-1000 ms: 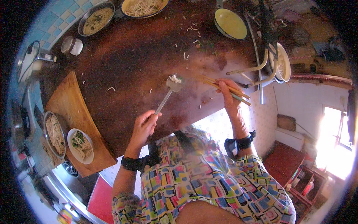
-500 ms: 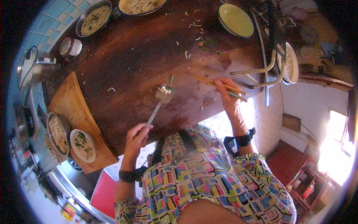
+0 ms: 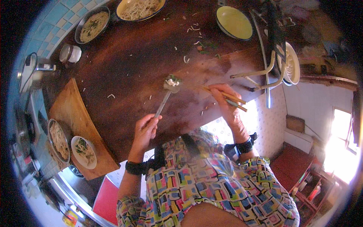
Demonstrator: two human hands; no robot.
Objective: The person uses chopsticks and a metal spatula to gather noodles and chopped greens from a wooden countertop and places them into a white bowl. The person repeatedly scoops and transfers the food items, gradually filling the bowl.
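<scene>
My left hand (image 3: 145, 129) is closed round the handle of a small grey spatula (image 3: 162, 103), held over the dark wooden table. On its squarish head lies a little heap of white noodle bits and green leaf (image 3: 172, 82). My right hand (image 3: 227, 106) grips a pair of wooden chopsticks (image 3: 235, 98), their thin ends pointing left toward the spatula head, a short way apart from it. Motion blurs the chopstick tips. Beyond both hands, noodle scraps (image 3: 186, 59) and green bits (image 3: 207, 49) are scattered across the tabletop.
Far off stand a noodle bowl (image 3: 140, 19), a metal bowl of food (image 3: 77, 36), a glass jar (image 3: 70, 53) and a yellow bowl (image 3: 234, 23). Two filled bowls sit on a wooden board (image 3: 72, 98) at left. Metal tubing (image 3: 261, 72) juts in at right.
My left hand and the spatula have moved right and slightly up, the food still on its head. My right hand has shifted slightly left and down with the chopsticks.
</scene>
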